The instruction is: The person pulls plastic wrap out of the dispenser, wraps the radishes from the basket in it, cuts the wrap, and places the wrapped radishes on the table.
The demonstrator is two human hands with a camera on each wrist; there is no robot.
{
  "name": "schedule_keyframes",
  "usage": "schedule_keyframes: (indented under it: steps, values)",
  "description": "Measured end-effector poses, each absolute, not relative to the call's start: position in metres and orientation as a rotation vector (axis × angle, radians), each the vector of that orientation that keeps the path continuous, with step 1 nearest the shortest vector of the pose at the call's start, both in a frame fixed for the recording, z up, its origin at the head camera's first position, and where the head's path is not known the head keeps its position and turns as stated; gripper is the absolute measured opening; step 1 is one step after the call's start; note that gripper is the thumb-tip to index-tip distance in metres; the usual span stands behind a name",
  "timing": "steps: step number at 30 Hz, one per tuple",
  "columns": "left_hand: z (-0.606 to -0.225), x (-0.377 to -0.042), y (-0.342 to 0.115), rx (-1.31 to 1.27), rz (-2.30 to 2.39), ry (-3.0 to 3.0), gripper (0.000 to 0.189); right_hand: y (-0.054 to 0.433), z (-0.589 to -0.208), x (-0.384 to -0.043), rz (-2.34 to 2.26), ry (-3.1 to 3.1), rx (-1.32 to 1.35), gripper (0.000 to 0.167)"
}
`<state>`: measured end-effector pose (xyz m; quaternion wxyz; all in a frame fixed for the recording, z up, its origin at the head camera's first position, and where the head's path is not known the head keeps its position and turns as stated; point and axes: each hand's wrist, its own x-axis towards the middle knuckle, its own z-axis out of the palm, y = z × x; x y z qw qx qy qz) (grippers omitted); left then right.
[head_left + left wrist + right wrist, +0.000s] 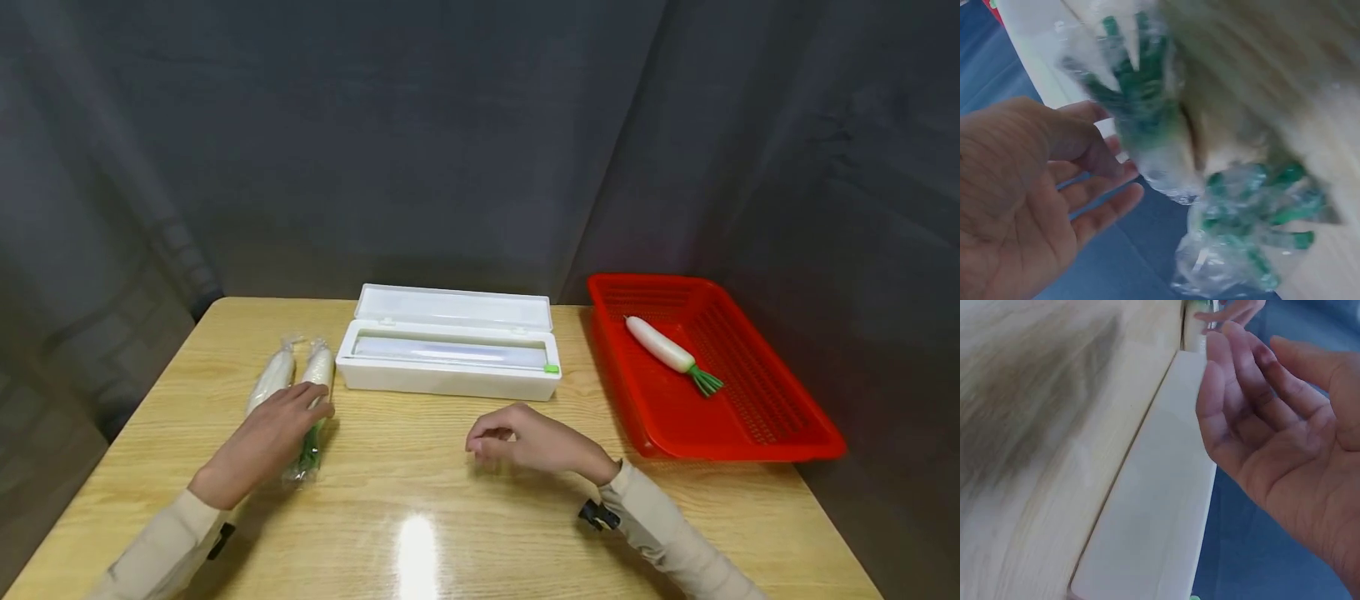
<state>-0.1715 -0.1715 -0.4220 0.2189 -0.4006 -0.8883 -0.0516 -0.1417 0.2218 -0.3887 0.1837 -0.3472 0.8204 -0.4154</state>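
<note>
Two white radishes with green tops lie side by side at the left of the table, each wrapped in clear film: the outer wrapped radish [272, 377] and the inner wrapped radish [319, 367]. Over them reaches my left hand [273, 432], its fingers loosely extended. In the left wrist view the thumb and fingertips are right at the film near the green leaves [1141, 81], without closing round them. My right hand [532, 439] hovers above the table in front of the white wrap box [450, 381], fingers loosely curled, holding nothing.
The wrap box stands at the back middle with its lid [453, 307] raised, a film roll inside and a green slider [552, 368] at its right end. On the right, a red basket [742, 452] holds one unwrapped radish [660, 343]. Dark curtains [450, 150] hang behind the table.
</note>
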Motion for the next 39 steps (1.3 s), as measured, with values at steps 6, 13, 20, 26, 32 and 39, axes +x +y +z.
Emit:
schedule_keyframes:
  steps: [6,13,20,26,32,39]
  values:
    - [-0.408,-0.173,-0.166,-1.065,-0.065,-2.52,0.033,0.225,-0.38,-0.147,-1.191,2.623,-0.911,0.006]
    - [-0.388,-0.189,-0.149,-1.077,-0.076,-2.435,0.043,0.233,-0.381,-0.163,-1.122,3.074,-0.827,0.007]
    - [-0.38,-0.202,-0.137,-1.088,-0.211,-2.339,0.04,0.237,-0.384,-0.17,-1.07,3.15,-0.756,0.012]
    - [-0.38,-0.208,-0.134,-1.101,-0.325,-2.332,0.044,0.243,-0.386,-0.174,-1.05,3.186,-0.77,0.014]
    - [-0.381,-0.219,-0.13,-1.086,-0.401,-2.384,0.039,0.25,-0.39,-0.181,-1.066,3.217,-0.772,0.02]
    - [-0.385,-0.231,-0.13,-1.04,-0.593,-2.537,0.031,0.257,-0.394,-0.189,-1.178,3.134,-0.631,0.027]
